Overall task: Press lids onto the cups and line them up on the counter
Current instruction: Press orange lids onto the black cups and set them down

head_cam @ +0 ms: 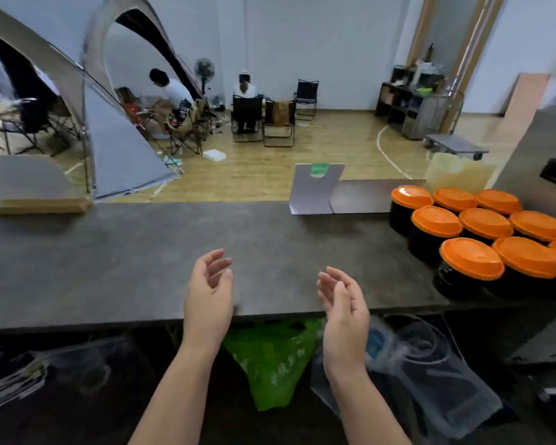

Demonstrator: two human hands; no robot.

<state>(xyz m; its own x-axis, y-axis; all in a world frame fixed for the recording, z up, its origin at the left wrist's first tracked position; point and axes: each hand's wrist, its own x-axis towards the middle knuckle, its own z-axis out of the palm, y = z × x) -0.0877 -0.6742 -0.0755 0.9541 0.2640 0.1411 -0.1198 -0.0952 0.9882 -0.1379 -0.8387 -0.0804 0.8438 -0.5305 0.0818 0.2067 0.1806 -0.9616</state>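
Observation:
Several black cups with orange lids (472, 258) stand packed in rows at the right end of the grey counter (142, 258). My left hand (209, 293) hovers over the counter's near edge, palm turned inward, fingers apart and holding nothing. My right hand (344, 306) mirrors it a short way to the right, fingers loosely spread, also holding nothing. Both hands are well to the left of the cups and touch none of them.
A folded silver stand with a green tag (316, 187) sits at the counter's far edge. A grey machine (546, 162) rises at far right. A green bag (270, 354) and clear plastic bags (430, 374) lie below the counter. People sit on chairs beyond.

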